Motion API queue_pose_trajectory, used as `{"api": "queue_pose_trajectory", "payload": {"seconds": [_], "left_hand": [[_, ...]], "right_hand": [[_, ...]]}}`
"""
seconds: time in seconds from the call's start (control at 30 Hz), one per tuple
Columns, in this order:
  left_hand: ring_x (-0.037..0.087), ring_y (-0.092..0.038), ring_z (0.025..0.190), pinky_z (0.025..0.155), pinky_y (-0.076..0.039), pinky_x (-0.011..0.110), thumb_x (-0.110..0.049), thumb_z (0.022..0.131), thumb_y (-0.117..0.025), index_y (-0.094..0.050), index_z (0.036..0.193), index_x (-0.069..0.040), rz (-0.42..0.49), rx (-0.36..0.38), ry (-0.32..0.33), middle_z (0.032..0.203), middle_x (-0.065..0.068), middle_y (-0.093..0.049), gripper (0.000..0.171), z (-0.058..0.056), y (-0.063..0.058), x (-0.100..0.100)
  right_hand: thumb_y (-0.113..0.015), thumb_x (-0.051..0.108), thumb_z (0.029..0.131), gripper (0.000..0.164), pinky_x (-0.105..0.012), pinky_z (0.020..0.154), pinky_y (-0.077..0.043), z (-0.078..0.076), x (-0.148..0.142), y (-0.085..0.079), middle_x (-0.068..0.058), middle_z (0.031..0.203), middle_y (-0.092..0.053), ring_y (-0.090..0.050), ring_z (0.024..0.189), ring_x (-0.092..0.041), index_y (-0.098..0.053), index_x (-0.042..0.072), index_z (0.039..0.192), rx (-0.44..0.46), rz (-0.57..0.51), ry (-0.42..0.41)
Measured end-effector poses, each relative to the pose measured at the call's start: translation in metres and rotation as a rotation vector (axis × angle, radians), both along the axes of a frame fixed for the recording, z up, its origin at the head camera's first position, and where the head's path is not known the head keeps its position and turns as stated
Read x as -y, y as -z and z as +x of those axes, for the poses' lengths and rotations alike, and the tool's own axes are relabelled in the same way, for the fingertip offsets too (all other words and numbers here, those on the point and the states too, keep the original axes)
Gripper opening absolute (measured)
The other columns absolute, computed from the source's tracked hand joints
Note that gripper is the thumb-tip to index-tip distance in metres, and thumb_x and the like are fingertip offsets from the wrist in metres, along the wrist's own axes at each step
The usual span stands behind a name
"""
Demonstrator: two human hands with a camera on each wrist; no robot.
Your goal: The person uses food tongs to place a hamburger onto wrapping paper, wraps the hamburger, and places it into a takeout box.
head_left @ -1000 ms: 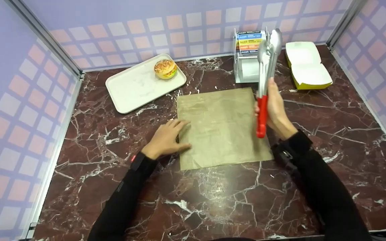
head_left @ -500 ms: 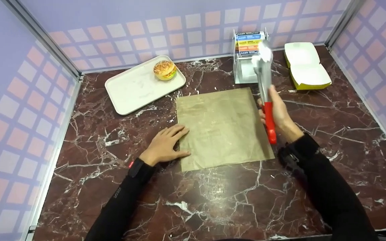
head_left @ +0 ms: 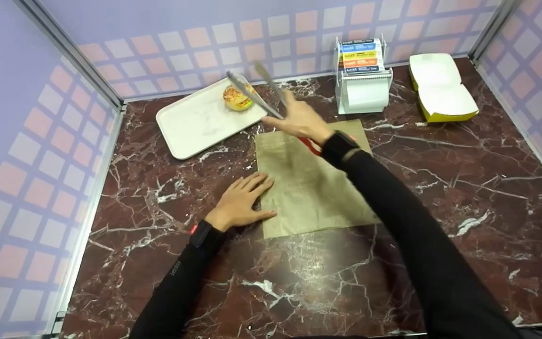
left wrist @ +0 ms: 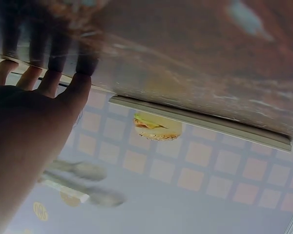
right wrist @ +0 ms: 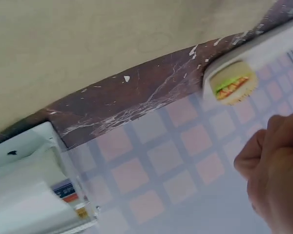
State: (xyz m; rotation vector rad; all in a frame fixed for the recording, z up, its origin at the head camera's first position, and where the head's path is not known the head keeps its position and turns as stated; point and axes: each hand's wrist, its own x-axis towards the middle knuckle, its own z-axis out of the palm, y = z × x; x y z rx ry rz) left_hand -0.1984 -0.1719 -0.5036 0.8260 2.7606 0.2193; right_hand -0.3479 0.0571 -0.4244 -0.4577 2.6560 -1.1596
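Observation:
My right hand (head_left: 303,117) grips a pair of metal tongs (head_left: 252,96) with red handles. The tongs' two arms are spread, slightly blurred, and point to the upper left. In the head view, one arm crosses in front of a burger with a seeded bun (head_left: 236,100). Whether it touches the burger cannot be seen. The burger sits at the right end of a white tray (head_left: 184,134). My left hand (head_left: 238,202) lies with fingers extended on the left edge of a brown paper sheet (head_left: 290,212). The left wrist view shows the burger (left wrist: 156,127) and blurred tongs (left wrist: 83,180).
A clear dispenser (head_left: 367,94) with a white roll and coloured labels stands at the back, right of the middle. To its right is an opened yellow-and-white carton (head_left: 445,99). Patterned walls (head_left: 26,188) border the dark marbled table (head_left: 459,165).
My right hand has swung the tongs from the right side of the paper leftward to the burger. Their arms have spread apart. The left hand stays at the paper's left edge.

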Motion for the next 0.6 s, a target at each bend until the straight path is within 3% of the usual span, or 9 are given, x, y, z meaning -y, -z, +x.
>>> {"api": "queue_pose_trajectory", "payload": {"seconds": [0.07,0.23,0.43,0.6], "left_hand": [[0.027,-0.014,0.161,0.132,-0.009,0.051,-0.069,0.096,-0.052,-0.022,0.166,-0.022,-0.006,0.002,0.001,0.173,0.007,-0.021,0.090,0.000,0.000,0.000],[0.027,-0.013,0.162,0.132,-0.009,0.050,-0.070,0.097,-0.051,-0.020,0.166,-0.023,-0.020,0.013,0.005,0.174,0.006,-0.020,0.090,0.002,-0.002,0.000],[0.027,-0.014,0.161,0.132,-0.010,0.050,-0.070,0.096,-0.050,-0.021,0.166,-0.022,-0.013,0.001,0.011,0.173,0.006,-0.020,0.090,0.002,-0.003,0.000],[0.027,-0.014,0.161,0.132,-0.010,0.050,-0.070,0.096,-0.051,-0.022,0.166,-0.022,-0.003,-0.003,0.005,0.174,0.005,-0.020,0.089,0.002,-0.002,0.003]], "right_hand": [[-0.066,0.068,0.089,0.113,-0.052,0.091,-0.061,-0.009,0.017,0.005,-0.029,0.135,-0.061,-0.068,0.110,-0.037,-0.006,0.010,0.166,0.001,0.096,0.000],[-0.064,0.070,0.089,0.116,-0.053,0.111,-0.050,-0.024,0.044,0.015,-0.030,0.150,-0.051,-0.057,0.132,-0.042,-0.004,0.007,0.166,-0.012,0.254,0.006],[-0.064,0.074,0.086,0.118,-0.052,0.114,-0.047,-0.035,0.054,0.017,-0.028,0.157,-0.046,-0.053,0.138,-0.041,-0.002,0.015,0.168,0.047,0.271,0.029],[-0.061,0.076,0.087,0.118,-0.049,0.119,-0.041,-0.040,0.057,0.017,-0.025,0.162,-0.038,-0.046,0.144,-0.039,0.001,0.017,0.168,0.142,0.259,-0.042]]}}
